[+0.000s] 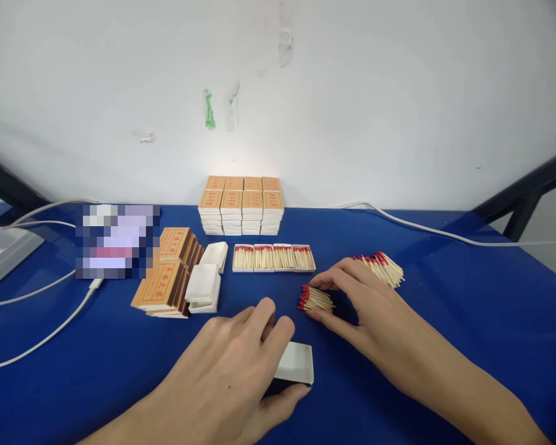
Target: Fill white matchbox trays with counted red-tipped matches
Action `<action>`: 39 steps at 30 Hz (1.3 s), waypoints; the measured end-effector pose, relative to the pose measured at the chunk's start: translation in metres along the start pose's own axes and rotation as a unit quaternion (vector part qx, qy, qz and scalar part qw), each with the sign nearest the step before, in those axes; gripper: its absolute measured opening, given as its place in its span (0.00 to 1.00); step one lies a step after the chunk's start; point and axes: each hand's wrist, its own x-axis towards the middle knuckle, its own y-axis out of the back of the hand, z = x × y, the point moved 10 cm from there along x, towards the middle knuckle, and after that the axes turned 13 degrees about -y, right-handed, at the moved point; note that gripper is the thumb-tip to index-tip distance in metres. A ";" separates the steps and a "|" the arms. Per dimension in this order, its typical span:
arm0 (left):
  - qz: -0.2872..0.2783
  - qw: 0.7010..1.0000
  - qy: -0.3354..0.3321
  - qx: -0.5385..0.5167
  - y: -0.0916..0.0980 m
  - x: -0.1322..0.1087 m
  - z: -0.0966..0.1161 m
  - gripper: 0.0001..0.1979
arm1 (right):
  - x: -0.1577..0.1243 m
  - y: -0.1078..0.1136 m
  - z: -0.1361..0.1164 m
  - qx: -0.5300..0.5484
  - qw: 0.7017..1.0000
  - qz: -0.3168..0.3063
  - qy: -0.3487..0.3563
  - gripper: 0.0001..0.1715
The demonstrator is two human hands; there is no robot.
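Note:
My left hand [231, 371] is closed around a white matchbox tray [296, 363], whose visible right end is empty. To its upper right, my right hand [370, 303] has thumb and fingers on either side of a bundle of red-tipped matches [315, 299] on the blue table. Beyond the hands, a row of trays filled with matches [274, 258] lies side by side. A looser pile of matches [382, 269] sits behind my right hand, partly hidden by it. Several white trays [202, 284] are stacked left of the filled row.
Orange matchbox sleeves [160, 283] stand stacked at the left, near a blurred device [115, 241] with a white cable [69, 324]. Closed matchboxes [241, 204] are piled against the white wall [352, 105]. Another cable [421, 228] crosses the back right of the table [467, 296].

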 end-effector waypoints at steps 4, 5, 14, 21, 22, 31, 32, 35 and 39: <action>0.002 1.000 -0.001 -0.003 -0.001 0.000 0.000 0.20 | 0.000 -0.001 0.002 -0.005 1.000 -0.005 -0.009 0.11; 0.004 1.000 -0.003 -0.003 -0.001 0.000 0.001 0.20 | 0.000 -0.001 0.002 -0.006 1.000 -0.006 -0.010 0.11; 0.005 1.000 -0.004 0.001 -0.001 -0.001 -0.001 0.20 | 0.000 -0.001 0.003 0.002 1.000 -0.017 -0.015 0.15; 0.005 1.000 -0.003 0.003 -0.002 -0.004 -0.001 0.20 | 0.000 -0.001 0.002 -0.003 1.000 -0.013 -0.009 0.13; 0.005 1.000 -0.004 0.003 -0.002 -0.004 0.000 0.20 | -0.001 -0.001 0.001 -0.006 1.000 -0.014 -0.006 0.13; -0.002 1.000 -0.003 -0.006 -0.003 -0.001 -0.001 0.20 | 0.000 0.000 -0.011 -0.028 0.999 -0.007 0.031 0.09; -0.002 1.000 -0.004 -0.006 -0.003 -0.001 -0.001 0.20 | 0.000 0.000 -0.012 -0.030 0.999 -0.012 0.034 0.09; 0.001 1.000 -0.003 -0.001 -0.002 -0.001 -0.001 0.20 | 0.000 0.001 -0.019 -0.052 0.997 -0.024 0.052 0.07; -0.006 1.000 0.002 -0.005 -0.002 -0.001 -0.002 0.19 | -0.002 0.000 -0.027 -0.100 0.992 -0.036 0.068 0.03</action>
